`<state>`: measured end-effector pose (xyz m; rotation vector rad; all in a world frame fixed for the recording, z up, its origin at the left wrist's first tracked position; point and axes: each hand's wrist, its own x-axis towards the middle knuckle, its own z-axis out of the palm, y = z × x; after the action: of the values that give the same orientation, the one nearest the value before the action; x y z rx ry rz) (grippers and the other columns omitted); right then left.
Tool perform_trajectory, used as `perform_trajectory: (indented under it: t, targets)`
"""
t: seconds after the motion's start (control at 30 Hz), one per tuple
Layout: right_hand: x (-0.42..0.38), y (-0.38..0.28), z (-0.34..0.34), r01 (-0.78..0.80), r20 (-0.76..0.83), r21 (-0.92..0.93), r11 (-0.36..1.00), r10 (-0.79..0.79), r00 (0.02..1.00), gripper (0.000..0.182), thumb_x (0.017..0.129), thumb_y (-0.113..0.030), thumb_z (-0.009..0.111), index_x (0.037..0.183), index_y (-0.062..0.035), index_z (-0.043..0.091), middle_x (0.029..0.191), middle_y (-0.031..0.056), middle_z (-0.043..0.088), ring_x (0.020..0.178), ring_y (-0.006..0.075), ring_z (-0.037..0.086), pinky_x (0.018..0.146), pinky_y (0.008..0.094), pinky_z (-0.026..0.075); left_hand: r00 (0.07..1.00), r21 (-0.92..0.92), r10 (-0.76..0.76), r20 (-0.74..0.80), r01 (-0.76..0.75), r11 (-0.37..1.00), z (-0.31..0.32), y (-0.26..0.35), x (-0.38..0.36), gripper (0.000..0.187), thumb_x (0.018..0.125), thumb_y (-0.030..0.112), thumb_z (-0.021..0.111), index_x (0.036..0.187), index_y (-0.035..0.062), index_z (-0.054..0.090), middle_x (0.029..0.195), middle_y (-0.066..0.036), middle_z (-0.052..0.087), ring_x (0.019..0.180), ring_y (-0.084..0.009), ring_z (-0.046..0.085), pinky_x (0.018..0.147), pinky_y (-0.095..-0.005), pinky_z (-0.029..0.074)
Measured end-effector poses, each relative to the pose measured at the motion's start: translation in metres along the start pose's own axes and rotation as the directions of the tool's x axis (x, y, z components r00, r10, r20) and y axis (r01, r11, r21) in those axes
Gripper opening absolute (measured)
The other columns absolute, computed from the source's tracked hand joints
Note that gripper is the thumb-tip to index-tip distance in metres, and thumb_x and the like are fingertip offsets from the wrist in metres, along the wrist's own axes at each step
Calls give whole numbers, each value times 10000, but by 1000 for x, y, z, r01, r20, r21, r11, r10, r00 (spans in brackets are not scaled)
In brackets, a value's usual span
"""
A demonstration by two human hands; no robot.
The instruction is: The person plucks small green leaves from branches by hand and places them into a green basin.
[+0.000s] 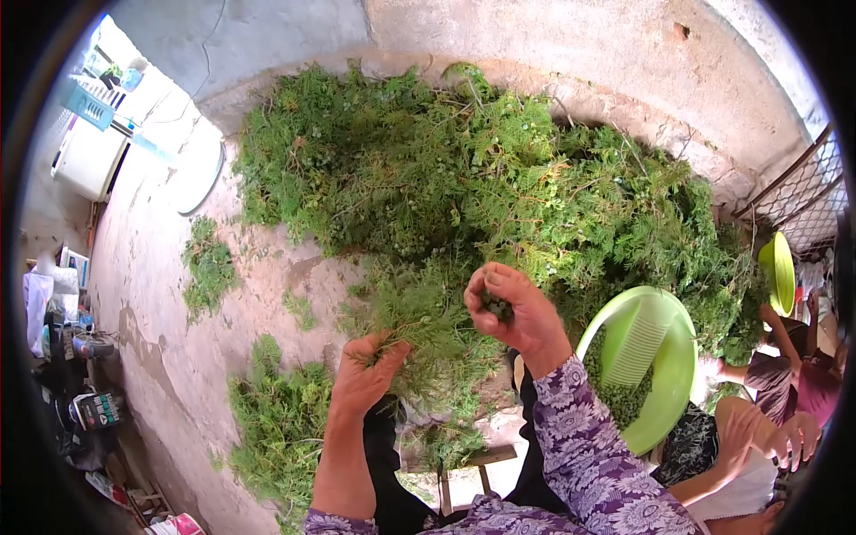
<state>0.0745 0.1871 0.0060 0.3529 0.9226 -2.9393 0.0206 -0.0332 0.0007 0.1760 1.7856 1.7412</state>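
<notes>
My left hand (373, 367) is closed on a feathery green sprig (415, 334) in the lower middle of the head view. To its right and a little higher, my right hand (513, 312) is curled with several small green berries (496, 306) in its fingers. Beside my right forearm, a lime-green basin (675, 357) with a ribbed part holds many small green berries (621, 399). Beyond both hands lies a large heap of green branches (401, 169).
Smaller piles of cuttings (276, 410) lie on the concrete floor (160, 303). At the right are other people's hands (758, 437) and a second green basin (778, 272). A wall (571, 40) stands behind the heap. Household items line the left edge.
</notes>
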Motion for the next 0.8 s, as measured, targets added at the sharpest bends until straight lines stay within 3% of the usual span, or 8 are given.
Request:
perform_trajectory:
  t: [0.1, 0.3, 0.37, 0.5, 0.6, 0.67, 0.7, 0.8]
  targets:
    - [-2, 3, 1, -68, 26, -122, 990, 72, 997, 281, 877, -308, 499, 829, -34, 544, 747, 62, 558, 565, 96, 519, 461, 181, 423, 996, 48, -22, -84, 26, 999, 2, 6, 1, 152, 808, 160, 631, 870, 21, 646, 732, 56, 586, 649, -30, 475, 542, -196, 372]
    - [1, 9, 9, -168, -68, -138, 976, 160, 985, 530, 867, -506, 401, 989, -9, 538, 811, 55, 560, 620, 92, 538, 441, 170, 380, 942, -243, -154, -298, 81, 967, 6, 7, 9, 118, 790, 186, 652, 811, 84, 596, 729, -8, 607, 541, -43, 459, 433, -191, 338]
    - [0, 11, 10, -168, -2, -67, 983, 168, 986, 588, 855, -536, 392, 1049, 6, 512, 825, 53, 560, 633, 94, 543, 437, 172, 364, 931, -235, -151, -333, 73, 969, 10, 9, 10, 260, 771, 201, 676, 968, 49, 600, 792, 25, 597, 622, -40, 492, 530, -216, 393]
    - [2, 14, 10, -202, -36, -111, 973, 199, 979, 627, 848, -564, 370, 1069, 7, 505, 835, 48, 561, 627, 95, 540, 439, 180, 368, 956, -267, -59, -289, -21, 963, 20, 14, 12, 295, 750, 175, 696, 984, 30, 587, 843, -1, 606, 686, -69, 528, 603, -227, 433]
    - [2, 15, 11, -213, -48, -84, 973, 210, 977, 528, 877, -475, 416, 1072, 8, 499, 852, 51, 560, 620, 93, 531, 446, 178, 363, 967, -250, -40, -252, -25, 968, 22, 14, 12, 303, 730, 146, 713, 970, 12, 586, 868, -24, 610, 738, -93, 546, 665, -240, 449]
    - [2, 19, 9, -156, -69, -444, 882, 140, 988, 393, 878, -352, 481, 1036, 5, 523, 801, 34, 562, 602, 74, 514, 460, 178, 367, 966, -234, -72, -249, 12, 972, 20, 13, 14, 303, 719, 131, 720, 959, 3, 587, 867, -26, 610, 729, -93, 546, 658, -237, 449]
    - [1, 20, 11, -157, -69, -443, 882, 141, 988, 393, 878, -352, 481, 1036, 5, 523, 801, 34, 562, 602, 74, 514, 460, 178, 367, 965, -235, -73, -250, 13, 972, 21, 13, 14, 303, 719, 131, 720, 959, 3, 587, 867, -26, 610, 729, -93, 546, 658, -237, 449]
    - [-2, 25, 14, -201, -75, -613, 764, 197, 977, 190, 827, -153, 538, 936, 0, 565, 674, 7, 534, 546, 54, 476, 447, 199, 359, 973, -202, -38, -228, -9, 979, 24, 12, 15, 295, 714, 123, 723, 949, 4, 591, 864, -27, 612, 726, -90, 550, 663, -230, 452]
